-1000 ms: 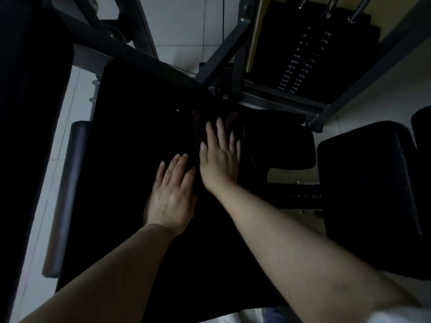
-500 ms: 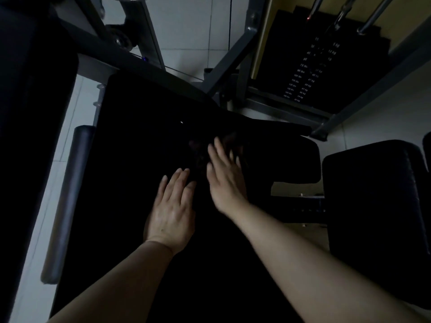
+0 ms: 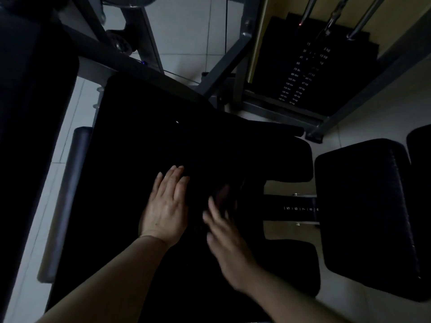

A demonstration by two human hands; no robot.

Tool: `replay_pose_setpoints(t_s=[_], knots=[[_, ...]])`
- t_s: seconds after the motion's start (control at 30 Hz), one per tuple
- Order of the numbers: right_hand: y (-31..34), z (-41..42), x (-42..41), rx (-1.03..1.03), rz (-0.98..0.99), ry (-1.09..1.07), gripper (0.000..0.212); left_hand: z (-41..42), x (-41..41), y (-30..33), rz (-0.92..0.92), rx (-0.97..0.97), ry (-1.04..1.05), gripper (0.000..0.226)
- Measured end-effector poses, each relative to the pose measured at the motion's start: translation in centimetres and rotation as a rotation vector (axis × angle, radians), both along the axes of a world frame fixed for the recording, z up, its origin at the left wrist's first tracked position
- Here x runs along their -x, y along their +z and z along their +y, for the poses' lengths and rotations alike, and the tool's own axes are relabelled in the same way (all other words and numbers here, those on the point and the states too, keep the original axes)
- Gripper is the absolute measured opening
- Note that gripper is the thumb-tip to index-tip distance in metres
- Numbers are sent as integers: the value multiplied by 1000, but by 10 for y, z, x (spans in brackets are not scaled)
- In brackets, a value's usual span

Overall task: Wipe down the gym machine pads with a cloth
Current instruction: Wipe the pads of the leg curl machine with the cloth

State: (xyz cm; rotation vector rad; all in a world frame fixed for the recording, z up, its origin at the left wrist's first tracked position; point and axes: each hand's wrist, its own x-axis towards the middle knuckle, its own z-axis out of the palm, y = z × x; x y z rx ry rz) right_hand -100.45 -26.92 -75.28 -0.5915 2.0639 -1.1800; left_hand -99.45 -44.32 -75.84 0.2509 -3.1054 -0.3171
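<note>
My left hand (image 3: 166, 206) lies flat on the big black seat pad (image 3: 130, 159), palm down, fingers straight and close together, holding nothing. My right hand (image 3: 227, 241) is just beside it on the same pad, smeared by motion; its fingers look stretched out rather than curled, but I cannot tell for certain how far open it is. In front of its fingertips sits a dim reddish-brown patch that may be the cloth (image 3: 225, 194); it is too dark to be sure, and I cannot tell whether the hand touches it.

The seat pad fills the middle of my view, its long axis running from me up and away, tilted a little to the left at the far end. On its left edge a grey roller (image 3: 67, 201) runs alongside it. To the right, a notched black pad (image 3: 286, 164) wraps round an adjustment rail (image 3: 300, 209) marked 5, 6, 7, 8. Beyond that stands a separate thick black cushion (image 3: 366, 217), apart from the seat, on the pale tiled floor (image 3: 184, 26).

Farther off, grey frame bars (image 3: 224, 64) cross behind the pad, and the weight stack (image 3: 303, 73) shows two columns of small numbers, with "kg" legible in the right-hand column.
</note>
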Motion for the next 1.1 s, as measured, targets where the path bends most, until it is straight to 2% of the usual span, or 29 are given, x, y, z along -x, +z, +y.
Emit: replay_pose_setpoints(t_s=[0.03,0.1,0.13,0.23,0.27,0.4,0.5,0.57,0.63,0.7,0.77,0.83,0.9,0.97,1.0,1.1], knots=[[2,9,-18,-50,1,76,85,-1,-1,-1,10,-11,0,43],[2,12,-27,-177,65,221,66,-2,-2,-3,17,-25,-4,46],[-2,5,-20,-239,116,221,61,-2,-2,-3,18,-23,0,45],[-15,-31,20,-323,389,123,59,-1,0,-2,27,-35,17,46],[-20,-46,37,-353,427,59,60,-1,1,-2,42,-44,23,46],[-28,-86,85,-478,461,-98,57,-1,0,-5,74,-58,56,44],[-29,-90,87,-486,472,-74,56,-1,-1,-6,71,-73,65,44],[-26,-85,88,-421,455,-59,56,-2,-2,-4,92,-76,70,43],[-23,-77,91,-206,366,-77,54,-1,0,5,112,-93,123,38],[-18,-66,94,107,251,-232,48,8,13,19,144,-94,106,32],[-20,-53,101,253,223,-516,39,25,39,22,160,-70,-88,26],[-25,-40,114,231,272,-743,34,45,68,19,16,-34,-180,40],[-27,-27,124,161,306,-822,33,56,87,10,-266,116,-133,56],[-30,-18,124,10,346,-748,34,55,83,5,-459,288,-125,65],[-34,-16,122,-117,376,-690,35,54,74,7,-491,327,-125,66],[-49,-20,115,-381,406,-506,49,45,34,15,-540,264,-51,64]])
